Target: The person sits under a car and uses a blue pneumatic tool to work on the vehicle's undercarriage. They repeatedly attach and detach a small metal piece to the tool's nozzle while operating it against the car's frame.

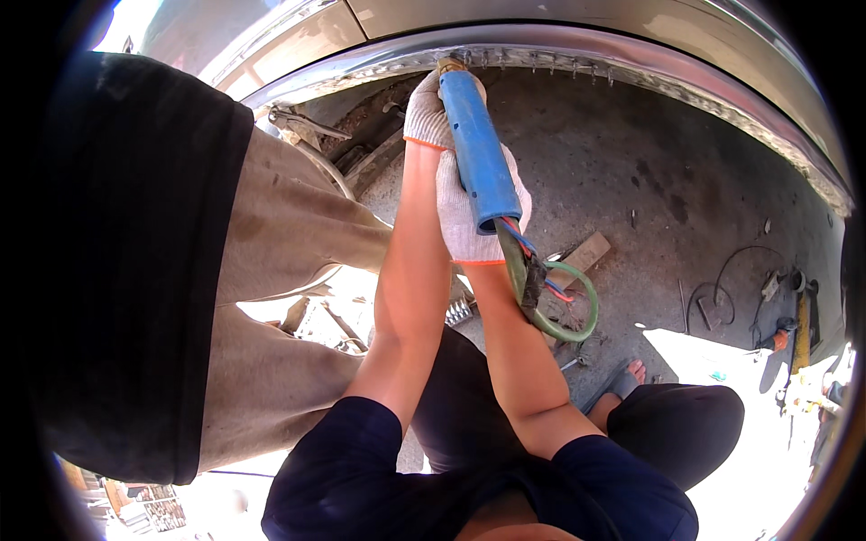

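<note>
Both my hands wear white knit gloves with orange cuffs and are closed around a blue tube-shaped stud welder gun (481, 149). My left hand (426, 115) grips it near the front, and my right hand (458, 216) holds it close to the rear end. The gun's brass-coloured tip (451, 65) meets the lower edge of a car's sill (361, 70). Along that edge runs a row of small metal pins (577, 67). From the open back of the tube come red and blue wires and a green hose (593, 311), looped over my right forearm. The gun hides some of my fingers.
Another person in a black top and tan trousers (280, 216) stands close on my left. A wood block (580, 260) and a coil spring (458, 312) lie on the concrete floor. Farther right are a thin black cable (719, 281) and a yellow tool (801, 334).
</note>
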A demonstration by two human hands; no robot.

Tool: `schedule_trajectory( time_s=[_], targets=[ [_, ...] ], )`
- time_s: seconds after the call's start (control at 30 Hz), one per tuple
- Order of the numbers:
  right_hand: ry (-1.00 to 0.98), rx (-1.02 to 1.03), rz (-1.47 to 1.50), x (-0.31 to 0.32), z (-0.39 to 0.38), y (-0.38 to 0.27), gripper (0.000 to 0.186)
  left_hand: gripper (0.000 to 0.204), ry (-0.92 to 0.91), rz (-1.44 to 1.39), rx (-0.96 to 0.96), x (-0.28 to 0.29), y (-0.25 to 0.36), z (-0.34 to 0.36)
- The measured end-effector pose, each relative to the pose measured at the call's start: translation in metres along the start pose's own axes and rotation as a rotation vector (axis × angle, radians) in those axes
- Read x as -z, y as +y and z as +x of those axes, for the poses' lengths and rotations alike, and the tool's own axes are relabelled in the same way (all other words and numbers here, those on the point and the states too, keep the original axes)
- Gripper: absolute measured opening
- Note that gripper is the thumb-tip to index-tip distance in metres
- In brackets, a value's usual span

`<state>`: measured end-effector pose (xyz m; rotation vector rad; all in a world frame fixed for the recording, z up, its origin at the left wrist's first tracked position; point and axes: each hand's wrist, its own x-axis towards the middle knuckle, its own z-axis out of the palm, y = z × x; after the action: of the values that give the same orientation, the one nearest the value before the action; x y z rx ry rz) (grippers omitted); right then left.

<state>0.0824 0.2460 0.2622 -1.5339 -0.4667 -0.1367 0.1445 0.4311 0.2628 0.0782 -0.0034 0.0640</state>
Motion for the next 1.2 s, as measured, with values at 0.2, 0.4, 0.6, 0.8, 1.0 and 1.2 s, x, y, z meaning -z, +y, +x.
schedule_trajectory(
  time_s=[0.2, 0.4, 0.6, 0.8, 1.0, 1.2],
  targets=[
    [0.018, -0.014, -0.075, -0.005, 0.000, 0.001, 0.036, 0.031, 0.007, 0.013, 0.045, -0.003, 0.007, -0.002],
    [0.021, -0.019, 0.150, 0.005, -0.012, 0.011, 0.025, 0.032, 0.045, -0.003, -0.116, -0.004, -0.024, -0.022],
    [-0.458, -0.969, 0.712, 0.089, -0.026, 0.028, 0.024, 0.035, 0.624, 0.114, -0.503, 0.053, -0.043, -0.063],
    [-0.574, -1.197, 0.415, 0.165, 0.004, 0.108, 0.023, 0.027, 0.877, 0.136, -0.590, 0.056, -0.080, -0.083],
    [-0.751, -1.251, -0.018, 0.269, 0.066, 0.162, 0.025, 0.018, 0.930, 0.320, -0.488, 0.061, -0.134, -0.113],
    [-1.042, -0.876, -0.781, 0.409, 0.095, 0.172, 0.036, 0.018, 0.994, 0.577, -0.368, 0.015, -0.180, -0.124]
  ],
)
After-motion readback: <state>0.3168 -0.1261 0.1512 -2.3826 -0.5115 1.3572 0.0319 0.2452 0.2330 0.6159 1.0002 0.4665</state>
